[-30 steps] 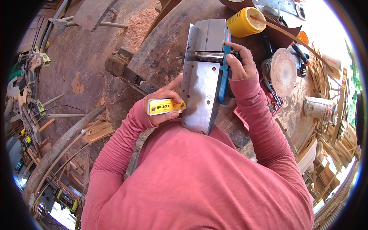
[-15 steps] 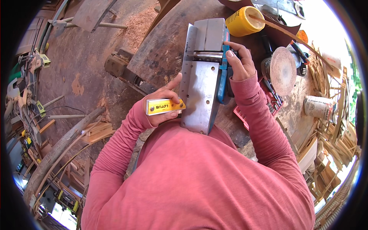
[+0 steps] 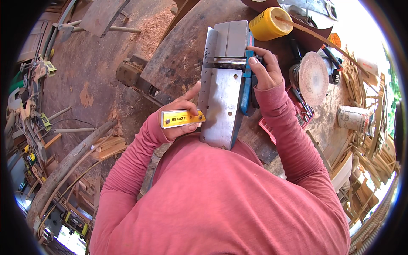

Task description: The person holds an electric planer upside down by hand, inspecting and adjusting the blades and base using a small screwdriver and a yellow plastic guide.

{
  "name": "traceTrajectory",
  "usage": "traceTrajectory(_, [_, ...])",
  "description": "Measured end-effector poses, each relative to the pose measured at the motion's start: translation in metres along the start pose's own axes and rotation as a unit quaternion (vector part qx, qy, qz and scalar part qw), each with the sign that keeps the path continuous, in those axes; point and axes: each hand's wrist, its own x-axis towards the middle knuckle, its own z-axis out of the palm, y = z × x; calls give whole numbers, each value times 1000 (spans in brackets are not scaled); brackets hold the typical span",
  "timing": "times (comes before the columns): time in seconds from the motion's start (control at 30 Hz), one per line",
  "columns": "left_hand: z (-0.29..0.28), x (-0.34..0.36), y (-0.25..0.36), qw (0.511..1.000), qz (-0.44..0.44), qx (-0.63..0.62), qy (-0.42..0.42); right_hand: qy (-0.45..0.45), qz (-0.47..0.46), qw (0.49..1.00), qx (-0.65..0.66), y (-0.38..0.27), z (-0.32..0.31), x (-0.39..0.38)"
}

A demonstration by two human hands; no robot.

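Observation:
An electric hand planer (image 3: 221, 100) lies sole up in front of my body, its metal base plates and cutter drum exposed and its blue housing on the right. My left hand (image 3: 183, 104) is closed around the yellow and white handle of a try square (image 3: 177, 119). The square's marked steel blade stands along the left edge of the planer's sole, crossing past the drum. On the planer's right side, my right hand (image 3: 267, 72) grips the blue housing beside the drum, with fingertips at its edge. The palm's contact is hidden.
Beyond the planer is a worn wooden bench top (image 3: 170, 63) with a vise (image 3: 135, 74) at its left. To the right are a yellow tub (image 3: 270, 24), an angle grinder with a round disc (image 3: 313, 78) and a red tool case (image 3: 267, 129). Wood offcuts (image 3: 108, 146) lie at left.

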Motion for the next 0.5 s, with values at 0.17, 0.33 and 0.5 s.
traceTrajectory(0.17, [0,1,0,1000,19,19,8,-5,-2,1000,-11,3,0,2])
traceTrajectory(0.33, [-9,2,-14,995,36,7,89,-14,10,1000,-14,-6,-1,3])
traceTrajectory(0.5, [-37,25,-17,941,-22,275,199,-62,46,997,25,11,-7,6])
